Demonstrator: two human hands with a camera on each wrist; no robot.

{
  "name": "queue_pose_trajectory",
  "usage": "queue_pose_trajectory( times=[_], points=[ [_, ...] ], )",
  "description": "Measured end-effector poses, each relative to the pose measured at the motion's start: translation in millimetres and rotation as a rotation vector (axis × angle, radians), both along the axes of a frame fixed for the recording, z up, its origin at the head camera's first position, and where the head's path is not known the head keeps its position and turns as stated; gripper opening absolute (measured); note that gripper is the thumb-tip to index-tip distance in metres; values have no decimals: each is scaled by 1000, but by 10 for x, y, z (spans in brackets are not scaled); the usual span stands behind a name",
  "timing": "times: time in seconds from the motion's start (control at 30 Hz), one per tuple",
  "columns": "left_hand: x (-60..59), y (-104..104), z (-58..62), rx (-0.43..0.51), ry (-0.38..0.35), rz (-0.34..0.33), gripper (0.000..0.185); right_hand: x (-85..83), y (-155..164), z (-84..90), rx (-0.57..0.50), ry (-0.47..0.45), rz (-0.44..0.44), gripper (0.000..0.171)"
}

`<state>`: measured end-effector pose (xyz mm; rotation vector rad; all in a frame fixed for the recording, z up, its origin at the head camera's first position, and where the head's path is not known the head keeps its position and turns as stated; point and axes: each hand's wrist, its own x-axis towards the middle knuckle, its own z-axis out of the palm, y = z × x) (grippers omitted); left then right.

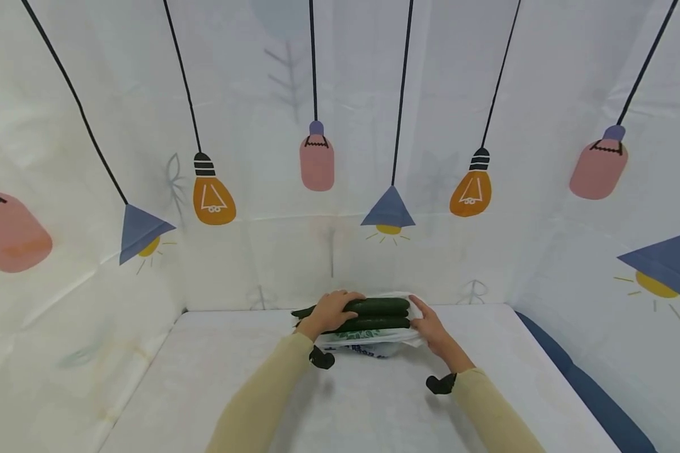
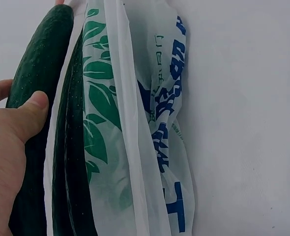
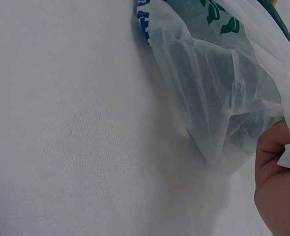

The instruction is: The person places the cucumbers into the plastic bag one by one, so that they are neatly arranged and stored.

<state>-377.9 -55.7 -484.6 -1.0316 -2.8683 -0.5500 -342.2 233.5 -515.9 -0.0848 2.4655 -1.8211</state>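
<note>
Two cucumbers [image 1: 374,314] lie side by side on one thin plastic bag [image 1: 368,340] printed in green and blue, at the far middle of the white surface [image 1: 204,377]. The left hand [image 1: 331,311], at 9 o'clock of the bag, curls over the farther cucumber, thumb pressed to its skin. The right hand [image 1: 430,327], at 3 o'clock, pinches the bag's edge.

Both arms reach forward in pale yellow sleeves, forearms angled inward so the hands lie close together. The left hand [image 1: 333,310] lies palm down with fingers curled over and thumb [image 2: 31,112] pressed against what it grips. The right hand [image 1: 432,329] is just beside it, its fingers [image 3: 272,147] curled and pinching.
</note>
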Motion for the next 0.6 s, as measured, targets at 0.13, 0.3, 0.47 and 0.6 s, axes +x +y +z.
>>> queue_pose_trajectory(
  times=[0.13,0.3,0.47,0.6],
  points=[
    [2,15,-30,9,-6,-2,46,9,1,-19,-10,-3,-5,73],
    [-8,30,-112,37,-17,-15,45,28,-3,-37,-10,-14,-16,73],
    [-31,25,-151,77,-62,-12,45,26,12,-36,-12,-20,-16,74],
    [-65,8,-158,142,-107,5,44,-3,23,-31,-12,-1,3,73]
  ],
)
